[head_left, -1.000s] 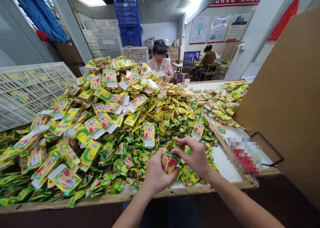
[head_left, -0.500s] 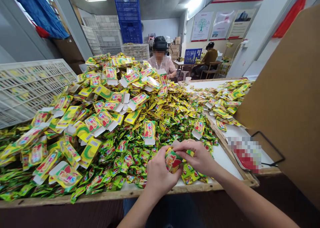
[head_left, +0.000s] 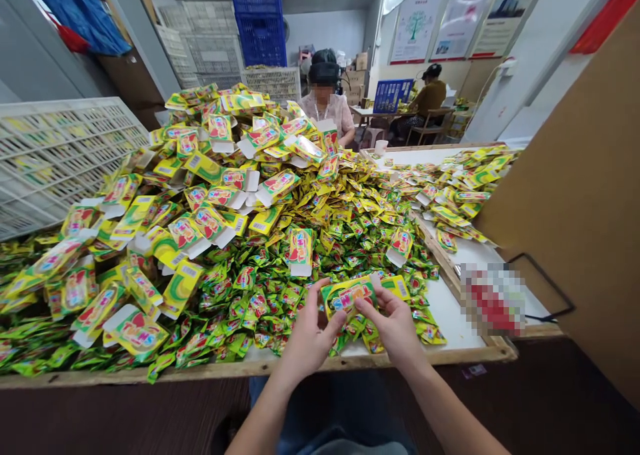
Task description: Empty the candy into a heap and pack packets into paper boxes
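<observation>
A small yellow and green candy box (head_left: 345,295) with red and colourful print is held lengthwise between my two hands, just above the front of the table. My left hand (head_left: 311,338) grips its left end, thumb in front and fingers behind. At the right end, my right hand (head_left: 396,328) closes on it with the thumb on the printed face. A white flap shows near the right fingers. Behind that hand lies another yellow box (head_left: 401,287) with a barcode. Green candy packets (head_left: 260,305) spread around and beneath the hands. An open-ended box (head_left: 300,252) lies on them.
Many open boxes (head_left: 210,222) are heaped left. A white crate (head_left: 65,162) leans behind them. Wooden strips edge the table (head_left: 453,315); a cardboard sheet (head_left: 565,202) stands right. One person (head_left: 327,105) sits opposite, another (head_left: 430,98) farther back.
The box has turned from end-up in my left hand to lengthwise between both hands. My right hand has moved down to its right end, and the view has shifted slightly.
</observation>
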{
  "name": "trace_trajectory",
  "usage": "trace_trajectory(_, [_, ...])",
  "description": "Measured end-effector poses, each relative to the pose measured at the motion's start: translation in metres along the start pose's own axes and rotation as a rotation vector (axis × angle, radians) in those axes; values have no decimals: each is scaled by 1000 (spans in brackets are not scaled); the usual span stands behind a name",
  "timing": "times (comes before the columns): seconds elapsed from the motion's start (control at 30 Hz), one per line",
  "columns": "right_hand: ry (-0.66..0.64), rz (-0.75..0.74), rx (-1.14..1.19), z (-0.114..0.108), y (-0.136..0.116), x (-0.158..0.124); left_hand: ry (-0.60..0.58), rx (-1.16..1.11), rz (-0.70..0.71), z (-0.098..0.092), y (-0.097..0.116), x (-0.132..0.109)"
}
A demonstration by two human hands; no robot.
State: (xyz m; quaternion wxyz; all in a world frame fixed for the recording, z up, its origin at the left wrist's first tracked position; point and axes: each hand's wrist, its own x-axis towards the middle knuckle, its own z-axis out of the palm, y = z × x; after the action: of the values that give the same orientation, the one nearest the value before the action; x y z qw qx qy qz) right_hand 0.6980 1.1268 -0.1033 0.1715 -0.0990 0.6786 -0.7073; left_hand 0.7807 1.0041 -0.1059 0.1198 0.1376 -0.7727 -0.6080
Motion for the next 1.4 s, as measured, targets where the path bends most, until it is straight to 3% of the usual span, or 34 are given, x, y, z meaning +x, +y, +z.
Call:
trace_trajectory(0.07, [-29, 46, 28, 0, -2, -5, -66, -222, -61, 5, -7, -5])
trace_trajectory(0.13, [-116, 74, 28, 0, -3, -11, -22, -309, -52, 11, -13, -9])
trace_trajectory(0.27, [-215, 35, -2, 3, -1, -18, 129, -242, -15, 21, -24, -11])
trace_trajectory(0.37, [-138, -25, -24, 6, 5, -20, 239, -205, -15, 21, -27, -9])
trace_trajectory(0.47, [-60, -74, -26, 8, 10, -21, 203, -178, 52, 15, -23, -7])
trace_trajectory(0.63, [-190, -60, -64, 6, 15, -19, 195, -86, 50, 14, -20, -7])
trace_trajectory(0.7, [-132, -79, -92, 1, 20, -17, 261, -91, 39, 21, -24, -8])
trace_trajectory(0.8, [85, -137, -120, -14, 30, -14, 328, -128, 17, 31, -31, -13])
trace_trajectory(0.87, [-38, -21, -133, -29, 35, -8, 267, -142, -17, 33, -36, -16])
trace_trajectory(0.97, [-409, 248, -207, -60, 26, 16, 24, -88, -94, 29, -41, -21])
trace_trajectory(1.0, [-417, 263, -249, -73, 17, 29, -37, -77, -114, 26, -43, -23])
trace_trajectory(1.03, [-344, 228, -290, -86, 3, 44, -67, -75, -128, 23, -45, -24])
trace_trajectory(1.07, [-182, 134, -327, -100, -13, 61, -68, -78, -136, 20, -46, -25])
trace_trajectory(1.17, [590, -271, -259, -133, -67, 112, 16, -64, -136, 12, -50, -27])
trace_trajectory(1.23, [756, -382, -279, -137, -92, 134, 50, -38, -129, 10, -50, -27])
trace_trajectory(1.3, [651, -412, -388, -118, -96, 141, 55, -25, -105, 10, -49, -26])
trace_trajectory(1.4, [276, -389, -529, -57, -65, 136, 24, 3, -53, 15, -43, -27])
